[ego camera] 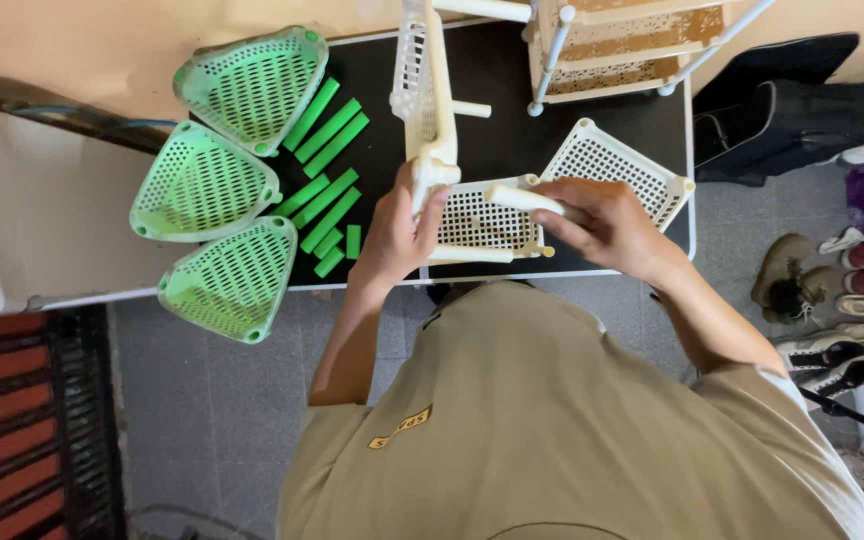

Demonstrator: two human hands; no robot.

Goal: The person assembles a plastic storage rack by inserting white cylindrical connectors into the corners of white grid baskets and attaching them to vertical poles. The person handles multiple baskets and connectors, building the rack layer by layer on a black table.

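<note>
Table: a black-topped table (pixel 512 120) with a pale edge carries all the parts; the person stands at its near edge.
Assembled rack: a cream tiered rack (pixel 620 45) with white posts stands at the far right of the table.
Green baskets: three green perforated corner baskets (pixel 202 185) lie in a column at the table's left end, overhanging its edge.
Upright cream basket: a cream perforated basket (pixel 420 70) stands on its side in the middle of the table, reaching down to the left hand.
Flat cream baskets: one cream basket (pixel 482 222) lies flat between the two hands; a second one (pixel 612 165) lies just right of it, tilted.
Green tubes: a loose group of green tubes (pixel 327 170) lies beside the green baskets.
Left hand: the left hand (pixel 399 232) is closed around the lower corner of the upright cream basket, thumb pressed against it.
Right hand: the right hand (pixel 607 222) pinches a cream tube (pixel 520 198), held level over the flat basket's corner.
Shoes: several shoes (pixel 832 290) sit on the grey floor at right.
</note>
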